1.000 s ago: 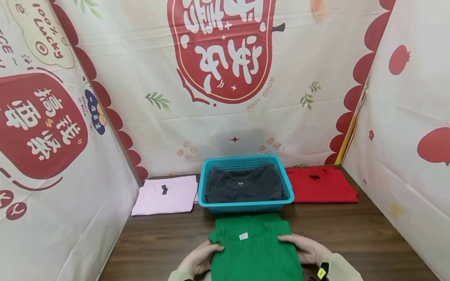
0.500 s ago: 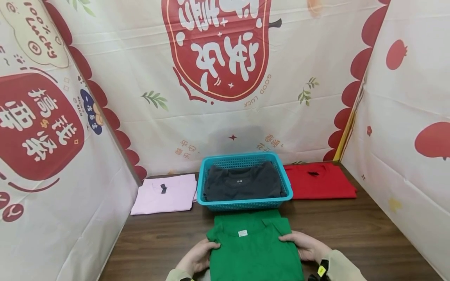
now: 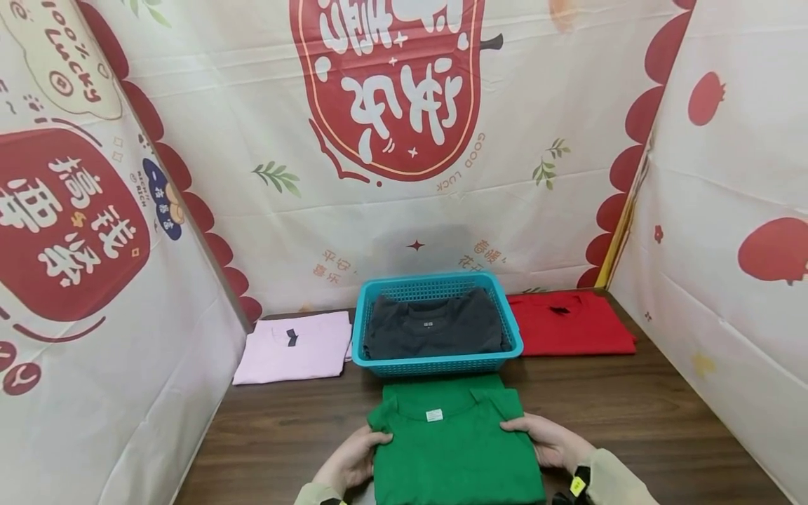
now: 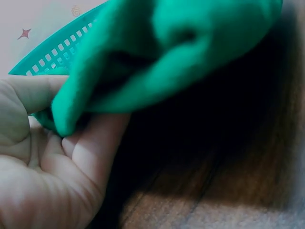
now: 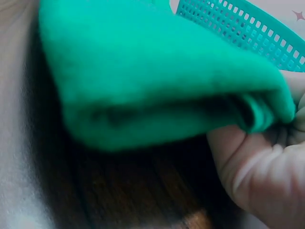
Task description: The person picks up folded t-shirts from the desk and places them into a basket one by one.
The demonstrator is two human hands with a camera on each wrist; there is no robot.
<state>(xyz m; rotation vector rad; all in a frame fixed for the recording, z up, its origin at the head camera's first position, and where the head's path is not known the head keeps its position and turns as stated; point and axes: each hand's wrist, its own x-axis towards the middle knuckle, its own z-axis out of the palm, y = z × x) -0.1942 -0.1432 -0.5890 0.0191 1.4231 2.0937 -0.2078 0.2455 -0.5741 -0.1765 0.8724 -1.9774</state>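
Note:
A folded green T-shirt (image 3: pixel 457 449) with a white neck label lies in front of the basket in the head view. My left hand (image 3: pixel 355 454) grips its left edge, thumb on top and fingers beneath. On the opposite edge my right hand (image 3: pixel 552 440) pinches the cloth the same way. Both wrist views show the green folds (image 4: pixel 200 62) held between thumb and fingers, with dark shadow under the cloth. Just beyond the shirt stands a turquoise plastic basket (image 3: pixel 435 365) holding a dark grey T-shirt (image 3: pixel 435 333).
A folded pink T-shirt (image 3: pixel 293 351) lies left of the basket, and a folded red T-shirt (image 3: pixel 571 326) lies to its right. The brown wooden table (image 3: pixel 278 428) is enclosed by printed cloth walls (image 3: pixel 404 217) at the back and sides.
Both hands keep their hold on the green T-shirt, which shifts only slightly. The whole head view has moved a little.

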